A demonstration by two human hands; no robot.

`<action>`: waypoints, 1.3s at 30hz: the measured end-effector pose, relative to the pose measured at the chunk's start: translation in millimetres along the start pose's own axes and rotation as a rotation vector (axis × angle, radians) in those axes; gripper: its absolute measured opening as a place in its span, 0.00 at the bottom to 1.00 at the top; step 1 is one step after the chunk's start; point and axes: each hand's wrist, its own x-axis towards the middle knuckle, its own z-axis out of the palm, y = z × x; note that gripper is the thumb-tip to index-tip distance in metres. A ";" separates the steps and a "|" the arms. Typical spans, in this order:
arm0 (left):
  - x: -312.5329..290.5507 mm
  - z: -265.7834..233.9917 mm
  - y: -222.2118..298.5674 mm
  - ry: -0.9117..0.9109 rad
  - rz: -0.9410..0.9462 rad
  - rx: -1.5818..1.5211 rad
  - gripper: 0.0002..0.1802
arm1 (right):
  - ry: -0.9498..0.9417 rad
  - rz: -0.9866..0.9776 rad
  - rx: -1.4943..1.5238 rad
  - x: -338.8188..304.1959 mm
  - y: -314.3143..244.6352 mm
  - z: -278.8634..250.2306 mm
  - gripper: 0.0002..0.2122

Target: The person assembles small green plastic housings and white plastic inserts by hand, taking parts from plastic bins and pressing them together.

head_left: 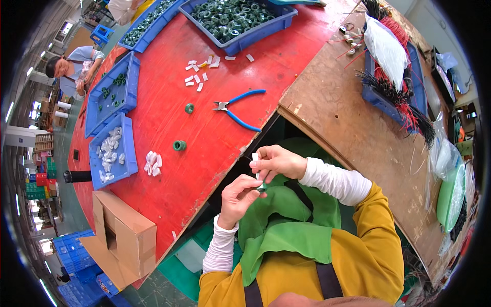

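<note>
Over my lap, just off the red table's near edge, my left hand pinches a small dark green ring, partly covered by the fingers. Close above it my right hand is closed on a small white strip, whose upper end sticks up past the thumb and forefinger. White material also shows between the two hands, but I cannot make out whether it is the same strip. On the red table lie a green ring and what looks like a short stack of green rings.
Blue-handled cutting pliers lie beyond my hands. White pieces sit near blue bins; a large blue tray holds green rings. Left stands a cardboard box; right, a bin of wires. Another person works far left.
</note>
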 end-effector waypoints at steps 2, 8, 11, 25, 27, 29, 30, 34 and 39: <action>-1.9 -2.7 -1.3 -0.008 0.000 -0.018 0.10 | 0.005 -0.036 -0.028 0.3 1.7 -2.1 0.12; -5.9 -3.5 -4.4 0.013 0.004 -0.093 0.09 | -0.075 -0.022 0.130 -2.1 5.7 -7.1 0.14; -5.9 -3.5 -3.8 0.044 0.004 -0.161 0.11 | -0.057 -0.009 0.088 -0.8 14.7 -7.2 0.17; -10.0 -12.4 0.5 0.070 -0.076 -0.330 0.13 | -0.023 -0.807 -0.932 -9.1 10.0 6.6 0.25; -10.7 -13.6 1.0 0.058 -0.079 -0.344 0.12 | -0.039 -0.790 -0.898 -8.9 9.7 6.9 0.22; -10.9 -14.2 2.4 0.055 -0.078 -0.348 0.12 | -0.046 -0.781 -0.881 -9.1 9.8 7.1 0.21; -11.0 -14.2 2.7 0.051 -0.078 -0.351 0.12 | -0.051 -0.773 -0.864 -9.2 9.8 7.2 0.20; -13.5 -15.7 -1.8 0.056 -0.069 -0.382 0.12 | -0.083 -0.822 -0.868 -10.3 3.4 -1.5 0.18; -11.4 -13.3 -7.9 0.016 -0.087 -0.415 0.12 | -0.231 -0.709 -0.598 -7.9 4.7 -12.8 0.12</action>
